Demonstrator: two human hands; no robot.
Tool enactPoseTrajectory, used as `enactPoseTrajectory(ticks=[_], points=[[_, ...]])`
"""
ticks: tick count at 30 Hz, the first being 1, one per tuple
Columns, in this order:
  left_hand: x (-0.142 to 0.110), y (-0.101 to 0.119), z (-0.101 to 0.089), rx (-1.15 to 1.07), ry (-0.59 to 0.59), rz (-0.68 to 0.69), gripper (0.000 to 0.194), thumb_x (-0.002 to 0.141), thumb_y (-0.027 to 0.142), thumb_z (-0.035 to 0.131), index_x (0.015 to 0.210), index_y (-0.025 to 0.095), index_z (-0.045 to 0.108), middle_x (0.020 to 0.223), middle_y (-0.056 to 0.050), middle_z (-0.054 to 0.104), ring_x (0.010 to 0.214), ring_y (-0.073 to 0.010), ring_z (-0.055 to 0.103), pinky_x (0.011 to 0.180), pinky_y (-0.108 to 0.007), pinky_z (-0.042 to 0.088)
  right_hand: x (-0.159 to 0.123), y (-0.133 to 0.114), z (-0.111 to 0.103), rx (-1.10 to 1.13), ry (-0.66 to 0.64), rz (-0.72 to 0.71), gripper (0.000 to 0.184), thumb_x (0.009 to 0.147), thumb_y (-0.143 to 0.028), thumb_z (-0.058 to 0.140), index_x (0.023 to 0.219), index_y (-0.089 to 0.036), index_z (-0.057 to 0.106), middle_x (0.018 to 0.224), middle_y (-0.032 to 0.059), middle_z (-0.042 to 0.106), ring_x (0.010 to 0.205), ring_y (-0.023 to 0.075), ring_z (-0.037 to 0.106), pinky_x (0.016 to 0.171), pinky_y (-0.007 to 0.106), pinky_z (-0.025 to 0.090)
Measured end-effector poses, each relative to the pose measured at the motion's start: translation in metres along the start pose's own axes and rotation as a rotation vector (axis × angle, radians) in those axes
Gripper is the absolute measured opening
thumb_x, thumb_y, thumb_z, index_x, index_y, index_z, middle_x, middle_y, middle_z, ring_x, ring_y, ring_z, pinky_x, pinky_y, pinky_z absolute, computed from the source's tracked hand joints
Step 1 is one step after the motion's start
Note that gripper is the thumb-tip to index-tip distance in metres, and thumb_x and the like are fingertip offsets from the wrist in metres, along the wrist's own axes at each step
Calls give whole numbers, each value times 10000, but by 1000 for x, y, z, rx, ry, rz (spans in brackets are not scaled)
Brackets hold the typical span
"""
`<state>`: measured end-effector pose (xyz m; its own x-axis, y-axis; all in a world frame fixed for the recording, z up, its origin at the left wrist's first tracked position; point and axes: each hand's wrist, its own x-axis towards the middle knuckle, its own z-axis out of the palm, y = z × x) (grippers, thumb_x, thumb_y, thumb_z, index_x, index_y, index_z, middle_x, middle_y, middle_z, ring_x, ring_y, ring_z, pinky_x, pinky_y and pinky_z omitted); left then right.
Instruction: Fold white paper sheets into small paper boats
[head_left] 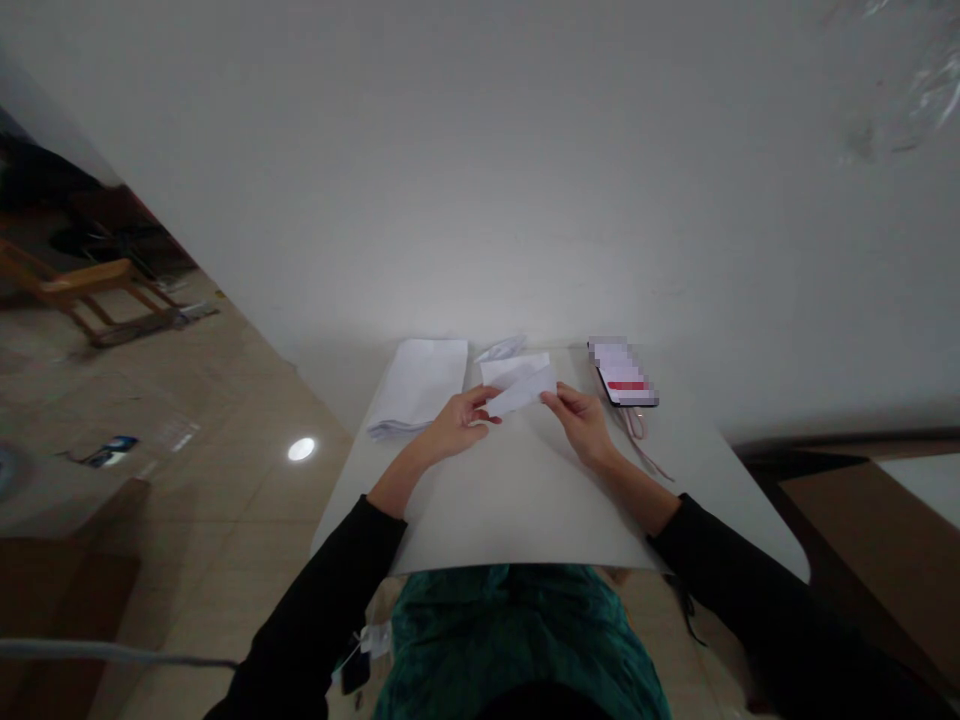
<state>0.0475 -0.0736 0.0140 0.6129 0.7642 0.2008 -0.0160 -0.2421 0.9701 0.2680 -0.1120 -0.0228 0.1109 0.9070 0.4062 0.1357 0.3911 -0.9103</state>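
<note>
Above the table (525,510): folded paper (523,392) between left hand (459,424) and right hand (581,424).
Both grips grasping it; a slack pinch could let it slip.

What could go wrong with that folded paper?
The folded white paper is pinched only at its ends by the left hand and right hand, so it may slip or crease unevenly. The pink cord of the phone lies close to the right hand and could snag, dragging the phone across the table.
</note>
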Motion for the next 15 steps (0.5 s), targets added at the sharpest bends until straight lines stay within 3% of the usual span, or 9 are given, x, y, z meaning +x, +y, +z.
enactPoseTrajectory(ticks=[3, 6, 9, 15], points=[[-1, 2, 7, 31, 11, 9, 490, 618, 196, 750, 1105, 180, 700, 1110, -99, 683, 964, -223, 639, 822, -351, 558, -1, -2, 1, 2, -6, 1, 265, 856, -476, 637, 836, -229, 728, 857, 19, 701, 825, 200, 628, 774, 319, 471], [-1, 3, 14, 93, 103, -35, 342, 697, 350, 771, 971, 149, 731, 975, -93, 723, 856, -206, 662, 775, -327, 556, -1, -5, 1, 4, -47, -8, 272, 855, -483, 635, 821, -230, 727, 857, 26, 699, 829, 206, 630, 773, 323, 469], [0, -1, 18, 130, 204, -77, 363, 760, 479, 711, 862, 132, 737, 854, -82, 736, 772, -203, 666, 728, -323, 556, -1, -7, 1, -2, -77, -5, 282, 856, -482, 635, 764, -230, 720, 871, 30, 693, 814, 201, 629, 753, 318, 467], [2, -8, 26, 77, 282, -88, 425, 791, 514, 681, 979, 136, 734, 970, -89, 748, 834, -212, 671, 752, -317, 554, -1, -5, 2, 32, -103, 16, 301, 824, -524, 662, 758, -238, 730, 868, 30, 691, 822, 202, 624, 751, 326, 483]])
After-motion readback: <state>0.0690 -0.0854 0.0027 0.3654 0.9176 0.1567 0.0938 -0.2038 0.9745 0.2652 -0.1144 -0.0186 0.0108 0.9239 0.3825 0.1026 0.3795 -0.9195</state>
